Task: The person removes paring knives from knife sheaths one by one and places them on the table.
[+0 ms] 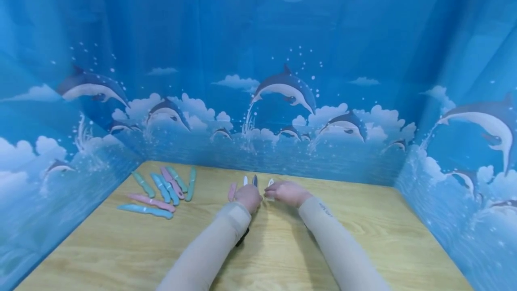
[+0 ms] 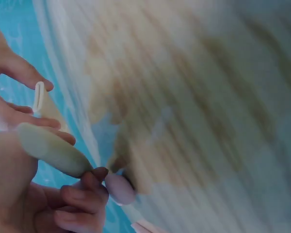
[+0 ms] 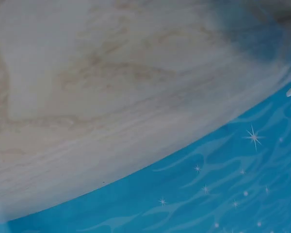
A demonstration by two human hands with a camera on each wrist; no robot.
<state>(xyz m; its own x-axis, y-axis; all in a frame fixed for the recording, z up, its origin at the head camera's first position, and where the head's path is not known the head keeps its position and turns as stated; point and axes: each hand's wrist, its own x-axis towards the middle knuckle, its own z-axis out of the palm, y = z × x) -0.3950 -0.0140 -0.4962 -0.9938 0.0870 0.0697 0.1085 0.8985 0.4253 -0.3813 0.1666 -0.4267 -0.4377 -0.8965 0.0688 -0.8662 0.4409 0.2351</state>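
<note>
Hands at the worktop's far edge
Left hand (image 1: 248, 197) grips a green knife (image 2: 51, 149); right hand (image 1: 286, 192) pinches a white sheath (image 1: 270, 183). Worktop (image 1: 363, 246) bare nearby.

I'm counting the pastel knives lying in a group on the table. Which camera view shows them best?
The head view: the pastel knives lie in a group on the wooden table, left of the left hand. The left wrist view, blurred, shows only that hand's fingers closing on a pale green piece. The right wrist view shows table and backdrop only.

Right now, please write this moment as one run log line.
left hand: holds knives | right hand: pinches white sheath | knife pile: table, left
</note>
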